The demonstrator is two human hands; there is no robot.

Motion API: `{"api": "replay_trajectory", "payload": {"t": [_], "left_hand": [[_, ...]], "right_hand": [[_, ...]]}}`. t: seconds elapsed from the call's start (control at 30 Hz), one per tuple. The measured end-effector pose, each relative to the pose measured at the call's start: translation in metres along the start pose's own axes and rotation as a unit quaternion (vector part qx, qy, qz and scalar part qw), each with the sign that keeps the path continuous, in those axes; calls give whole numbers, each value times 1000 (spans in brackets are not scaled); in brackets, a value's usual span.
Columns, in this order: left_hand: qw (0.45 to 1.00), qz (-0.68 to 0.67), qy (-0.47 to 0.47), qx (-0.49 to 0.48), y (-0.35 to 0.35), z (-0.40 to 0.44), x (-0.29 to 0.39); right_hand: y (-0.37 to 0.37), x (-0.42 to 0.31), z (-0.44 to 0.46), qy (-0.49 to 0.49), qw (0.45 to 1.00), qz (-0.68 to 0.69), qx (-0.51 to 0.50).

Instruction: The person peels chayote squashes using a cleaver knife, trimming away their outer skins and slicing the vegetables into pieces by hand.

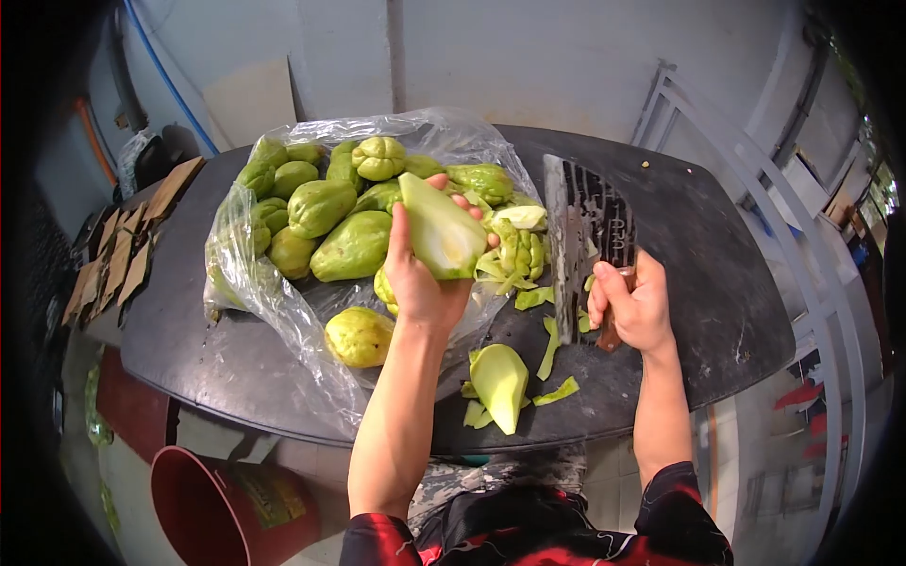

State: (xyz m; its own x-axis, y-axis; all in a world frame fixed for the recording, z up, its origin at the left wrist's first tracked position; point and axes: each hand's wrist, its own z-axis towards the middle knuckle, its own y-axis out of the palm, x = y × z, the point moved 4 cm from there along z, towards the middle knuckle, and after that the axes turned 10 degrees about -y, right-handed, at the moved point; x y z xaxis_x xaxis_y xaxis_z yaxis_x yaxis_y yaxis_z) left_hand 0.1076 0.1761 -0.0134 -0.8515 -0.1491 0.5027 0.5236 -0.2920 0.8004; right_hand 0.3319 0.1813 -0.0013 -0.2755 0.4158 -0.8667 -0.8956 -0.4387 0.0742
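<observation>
My left hand (421,292) is wrapped round a pale peeled chayote (439,229), held above the table with a whitish patch facing me. In my right hand (637,304) is a cleaver (590,231), gripped by its brown handle, with the broad wet blade raised and pointing away from me. Another peeled chayote (499,382) lies near the table's front edge among green peelings (556,391). Many unpeeled chayotes (321,208) fill an open clear plastic bag (283,330) at the left, and one yellowish chayote (359,337) rests at its near side.
The dark table (698,311) has curved edges. Below its front left stands a red bucket (203,505). Flat cardboard pieces (123,241) lie at the left, a grey metal frame (802,255) stands at the right, and a pale wall (528,66) is behind.
</observation>
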Motion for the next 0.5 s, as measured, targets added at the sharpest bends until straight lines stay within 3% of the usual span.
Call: {"api": "replay_trajectory", "payload": {"t": [0.07,0.1,0.13,0.2,0.3,0.5], "left_hand": [[995,-40,58,78,-3,0,5],[991,-59,70,95,-6,-1,3],[992,-56,71,93,-9,-1,1],[982,-74,125,122,-20,-2,2],[978,-86,183,57,-33,-3,11],[972,-128,199,2,-28,-4,11]], "right_hand": [[18,-9,1,-101,941,-324,1],[28,-6,-2,-222,870,-440,-36],[50,-10,-6,-348,760,-538,-107],[72,-1,-21,-347,723,-570,-177],[95,-3,-31,-395,670,-596,-199],[98,4,-31,-396,673,-599,-180]]}}
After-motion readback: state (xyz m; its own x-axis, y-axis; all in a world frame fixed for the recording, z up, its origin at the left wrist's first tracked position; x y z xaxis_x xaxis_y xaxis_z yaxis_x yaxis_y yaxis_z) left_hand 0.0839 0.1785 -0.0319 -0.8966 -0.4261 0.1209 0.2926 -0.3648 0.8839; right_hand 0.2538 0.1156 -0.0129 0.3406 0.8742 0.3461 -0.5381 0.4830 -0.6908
